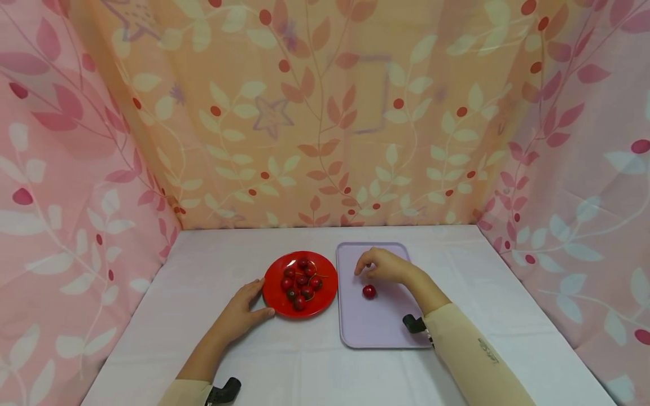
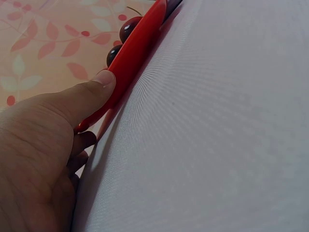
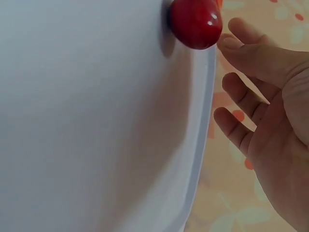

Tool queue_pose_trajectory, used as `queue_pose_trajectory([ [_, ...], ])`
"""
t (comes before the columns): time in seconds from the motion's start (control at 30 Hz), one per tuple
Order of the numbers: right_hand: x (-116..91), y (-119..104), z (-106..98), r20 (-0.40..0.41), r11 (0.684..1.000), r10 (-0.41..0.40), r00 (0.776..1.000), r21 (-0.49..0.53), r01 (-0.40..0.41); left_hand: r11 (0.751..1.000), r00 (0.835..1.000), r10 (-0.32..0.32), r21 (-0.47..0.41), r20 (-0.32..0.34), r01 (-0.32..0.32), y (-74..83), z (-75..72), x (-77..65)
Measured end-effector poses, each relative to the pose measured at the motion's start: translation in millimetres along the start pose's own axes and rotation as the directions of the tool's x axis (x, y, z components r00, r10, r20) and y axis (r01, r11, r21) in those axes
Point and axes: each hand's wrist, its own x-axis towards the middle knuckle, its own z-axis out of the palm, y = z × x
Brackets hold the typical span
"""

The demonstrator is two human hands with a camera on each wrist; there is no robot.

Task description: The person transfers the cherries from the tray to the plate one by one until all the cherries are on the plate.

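My left hand (image 1: 242, 314) holds the rim of a round red plate (image 1: 271, 294) at its left and near side. In the left wrist view the thumb (image 2: 104, 79) lies against the plate's outer side, with the other fingers partly hidden behind its edge. Several dark red cherries (image 1: 302, 280), some with stems, are heaped on the plate. Over the lilac tray (image 1: 373, 327) my right hand (image 1: 387, 266) hovers with fingers loosely bent and nothing between them. A single cherry (image 1: 369, 291) lies on the tray just nearer than the fingertips; in the right wrist view this cherry (image 3: 195, 23) appears beside the thumb.
Plate and tray stand side by side on a white-covered table (image 1: 299, 366), the tray to the right. Leaf-patterned curtains (image 1: 315, 141) rise along the back and both sides. A dark wrist camera (image 1: 413, 323) on the right wrist hangs over the tray's right part.
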Motion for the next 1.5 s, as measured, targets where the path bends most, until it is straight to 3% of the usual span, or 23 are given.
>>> queue_pose_trajectory([
  [0.47, -2, 18, 12, 0.062, 1.000, 0.018, 0.998, 0.014, -0.019, 1.000, 1.000, 0.000, -0.013, -0.001, 0.000, 1.3, 0.1, -0.9],
  [1.0, -8, 13, 10, 0.010, 0.998, 0.063, 0.998, 0.006, -0.063, 1.000, 1.000, -0.004, -0.015, -0.007, 0.004, 0.8, -0.1, 1.9],
  [1.27, -13, 12, 13, -0.073, 0.990, 0.023, 0.997, -0.138, -0.032, 1.000, 1.000, -0.012, -0.013, 0.002, 0.012, 0.4, -0.1, 0.7],
  [1.5, -19, 8, 14, -0.132, 0.978, 0.037, 0.991, -0.200, -0.063, 1.000, 1.000, -0.029, -0.005, 0.005, 0.029, 1.1, -0.1, 0.5],
])
